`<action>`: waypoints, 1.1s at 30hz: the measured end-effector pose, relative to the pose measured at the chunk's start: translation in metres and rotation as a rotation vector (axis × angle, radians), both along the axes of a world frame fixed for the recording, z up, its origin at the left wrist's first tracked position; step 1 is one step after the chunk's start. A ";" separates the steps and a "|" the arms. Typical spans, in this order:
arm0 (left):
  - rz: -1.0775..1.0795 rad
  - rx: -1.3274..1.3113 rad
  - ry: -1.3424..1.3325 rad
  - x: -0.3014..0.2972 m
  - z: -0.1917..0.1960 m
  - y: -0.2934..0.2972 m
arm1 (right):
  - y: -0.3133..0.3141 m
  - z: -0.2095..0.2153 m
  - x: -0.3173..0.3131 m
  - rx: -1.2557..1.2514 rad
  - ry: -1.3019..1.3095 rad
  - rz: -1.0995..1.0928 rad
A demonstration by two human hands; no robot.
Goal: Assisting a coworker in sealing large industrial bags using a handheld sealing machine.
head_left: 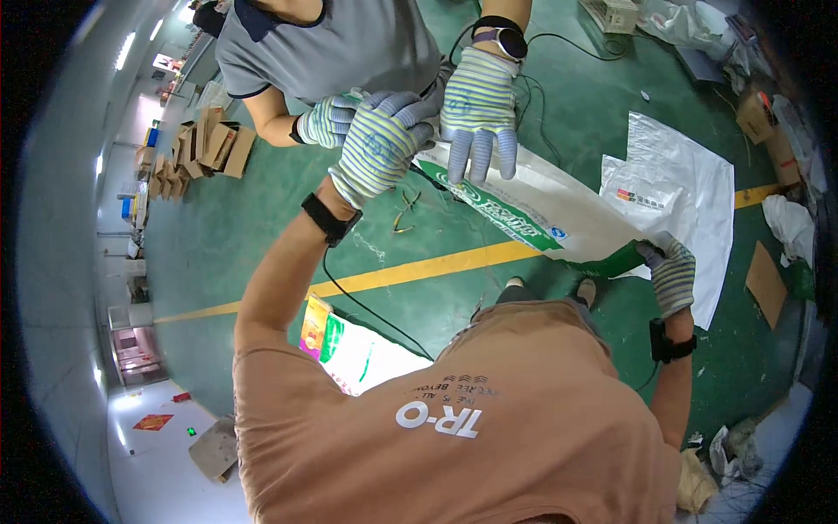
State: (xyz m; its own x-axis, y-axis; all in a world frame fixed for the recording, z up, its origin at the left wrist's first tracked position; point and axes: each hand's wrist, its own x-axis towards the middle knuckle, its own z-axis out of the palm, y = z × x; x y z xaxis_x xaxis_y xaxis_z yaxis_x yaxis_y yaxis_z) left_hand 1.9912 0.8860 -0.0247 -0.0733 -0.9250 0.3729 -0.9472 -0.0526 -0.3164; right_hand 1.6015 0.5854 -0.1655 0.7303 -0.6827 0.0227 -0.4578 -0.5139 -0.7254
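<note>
A long white-and-green printed sack [559, 196] is stretched out in front of me. At its right end my right hand [674, 272], in a striped knit glove, is closed on the green edge. My left hand [380, 144], gloved alike, is closed at the sack's far left end, its fingertips partly hidden. Facing me, a co-worker in a grey shirt has one gloved hand [328, 120] right beside my left hand. The co-worker's other gloved hand [480, 118] lies over the sack's upper left part, fingers pointing down. A dark thin object [428, 177] shows under the sack's left end.
A white plastic sheet [698, 210] is spread on the green floor to the right. Another printed sack [371, 349] lies left of my legs. Flattened cardboard boxes [214, 144] are stacked at the far left. Cables [576, 39] cross the floor behind the sack.
</note>
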 end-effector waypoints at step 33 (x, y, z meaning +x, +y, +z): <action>0.206 -0.081 0.468 0.031 0.001 -0.003 | 0.029 0.006 -0.010 -0.084 -0.127 0.055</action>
